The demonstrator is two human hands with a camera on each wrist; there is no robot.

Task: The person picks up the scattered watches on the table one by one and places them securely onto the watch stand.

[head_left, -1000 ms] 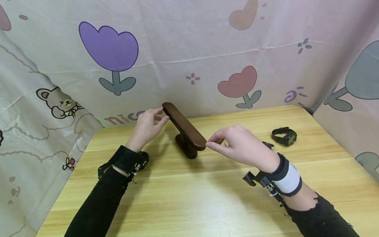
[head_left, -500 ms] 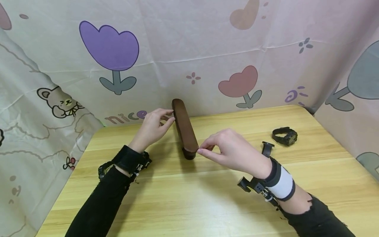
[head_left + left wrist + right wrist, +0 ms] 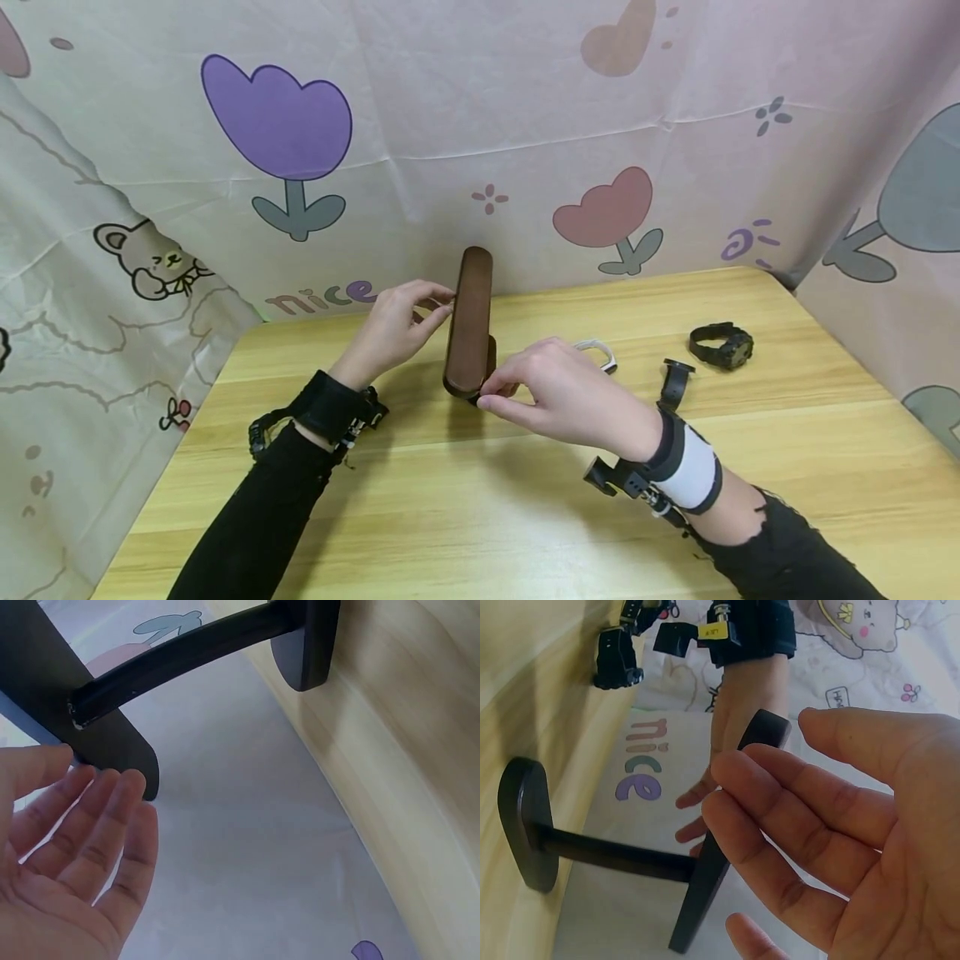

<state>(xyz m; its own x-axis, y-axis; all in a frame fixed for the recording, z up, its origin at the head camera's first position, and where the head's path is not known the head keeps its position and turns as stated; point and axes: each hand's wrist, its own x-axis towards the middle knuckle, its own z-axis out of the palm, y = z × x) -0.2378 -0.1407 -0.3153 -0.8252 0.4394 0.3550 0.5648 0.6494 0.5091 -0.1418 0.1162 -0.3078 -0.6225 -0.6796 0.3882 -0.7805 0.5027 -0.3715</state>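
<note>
Brown stand (image 3: 470,321) rises upright from the table (image 3: 450,533); left hand (image 3: 393,325) touches it from nine o'clock, right hand (image 3: 562,396) from four o'clock, both with loosely bent, relaxed fingers

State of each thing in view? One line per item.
Brown stand: upright on the table
Left hand: fingers relaxed, tips at the stand's left side
Right hand: fingers extended, tips at the stand's near end
Black watch: strap looped, on table
White band: curved, partly hidden
Black strap: partly hidden, lower end unseen
</note>
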